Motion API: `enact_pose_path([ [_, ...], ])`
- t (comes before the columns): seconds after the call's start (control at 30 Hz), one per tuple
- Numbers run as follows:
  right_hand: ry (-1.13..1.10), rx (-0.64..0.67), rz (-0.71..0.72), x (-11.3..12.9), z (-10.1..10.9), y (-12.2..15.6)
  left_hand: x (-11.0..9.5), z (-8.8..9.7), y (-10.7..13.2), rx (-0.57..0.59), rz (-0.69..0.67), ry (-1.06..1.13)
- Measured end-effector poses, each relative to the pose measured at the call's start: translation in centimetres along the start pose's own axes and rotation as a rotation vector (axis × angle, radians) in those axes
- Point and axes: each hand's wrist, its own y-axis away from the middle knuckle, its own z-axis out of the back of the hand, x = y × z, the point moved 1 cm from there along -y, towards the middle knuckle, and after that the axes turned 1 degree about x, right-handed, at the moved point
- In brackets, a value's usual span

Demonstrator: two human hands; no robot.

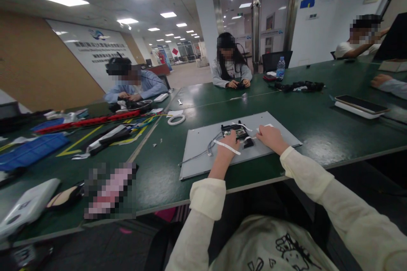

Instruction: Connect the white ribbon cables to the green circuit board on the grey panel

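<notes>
Circuit board [237, 132], long axis left-right; left hand [229, 142] grips it, right hand [269, 136] unclear

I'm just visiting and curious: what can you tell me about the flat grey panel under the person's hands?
The grey panel is a thin, matt, metal-looking rectangle lying flat and slightly skewed on the green table, near its front edge. A small dark circuit board sits on its far middle, with cables trailing left and a white strip lying on it. The left hand and right hand rest on it.
</notes>
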Motion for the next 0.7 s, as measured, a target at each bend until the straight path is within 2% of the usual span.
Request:
enact_pose_path([
  [0.17,-0.133,-0.091,0.004,0.7,1.2,0.1,-0.2,-0.4,-0.1,-0.026,-0.014,-0.038],
  [0.3,-0.363,-0.093,0.125,2.7,2.3,1.1,-0.4,-0.4,-0.2,-0.001,-0.024,-0.029],
  [0.47,-0.572,0.093,0.297,5.0,2.0,2.6,-0.6,0.3,0.1,0.034,-0.011,0.005],
  [0.7,-0.827,0.378,0.301,6.1,1.7,3.6,-0.6,1.0,0.3,0.082,-0.013,0.047],
])
